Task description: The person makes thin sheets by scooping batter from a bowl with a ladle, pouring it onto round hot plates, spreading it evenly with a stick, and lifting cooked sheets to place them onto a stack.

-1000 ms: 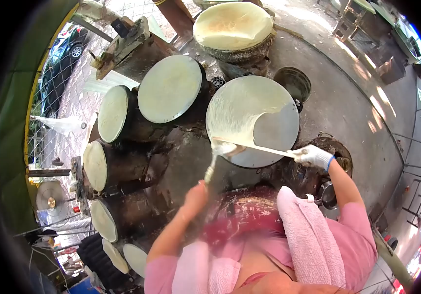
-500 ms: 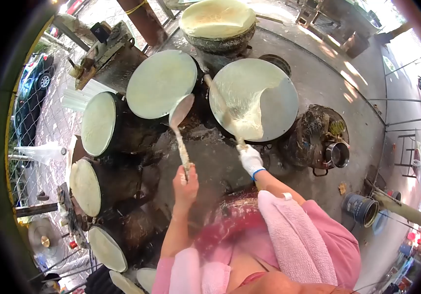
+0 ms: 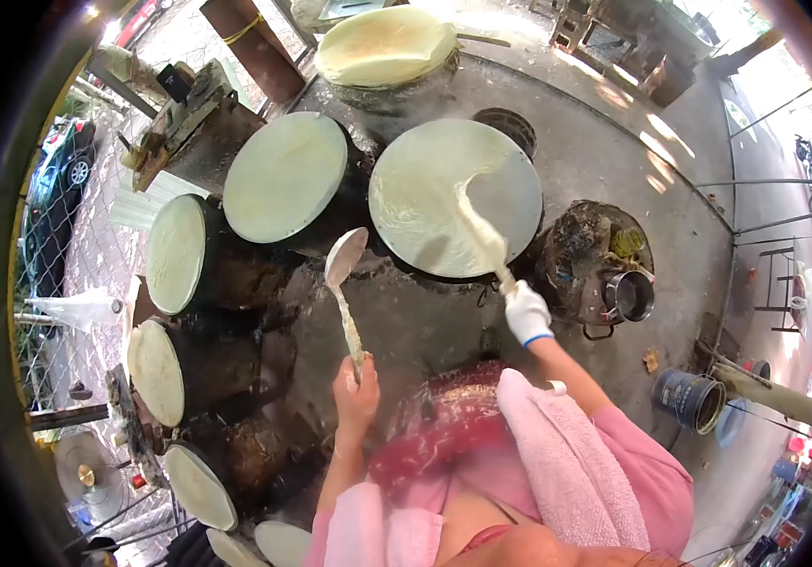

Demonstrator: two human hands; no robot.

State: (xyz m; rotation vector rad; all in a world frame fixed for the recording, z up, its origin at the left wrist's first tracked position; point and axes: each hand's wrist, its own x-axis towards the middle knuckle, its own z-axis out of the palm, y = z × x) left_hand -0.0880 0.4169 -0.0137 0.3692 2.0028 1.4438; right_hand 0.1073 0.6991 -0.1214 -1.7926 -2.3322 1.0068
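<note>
My left hand (image 3: 357, 389) is bare and closed around the batter-coated handle of a ladle (image 3: 345, 257), whose bowl hangs left of the large round griddle (image 3: 406, 180). In a white glove, my right hand (image 3: 528, 315) grips a batter-covered spreader (image 3: 481, 236) that lies over the griddle's lower right part. Pale batter covers the griddle's left and lower side, while grey bare surface shows at its upper right. A second round griddle (image 3: 285, 178) coated with pale batter stands to the left.
More coated round griddles (image 3: 176, 255) curve down the left side. A large pale flatbread (image 3: 387, 45) rests on a basket at the top. At right are a sooty stand (image 3: 581, 255), a metal pot (image 3: 630, 297) and a dark bucket (image 3: 687, 401).
The spreader has swung to the lower right of the griddle, pushing batter along, and my right hand has moved slightly right. The ladle has dropped lower. The whole view has shifted a little.
</note>
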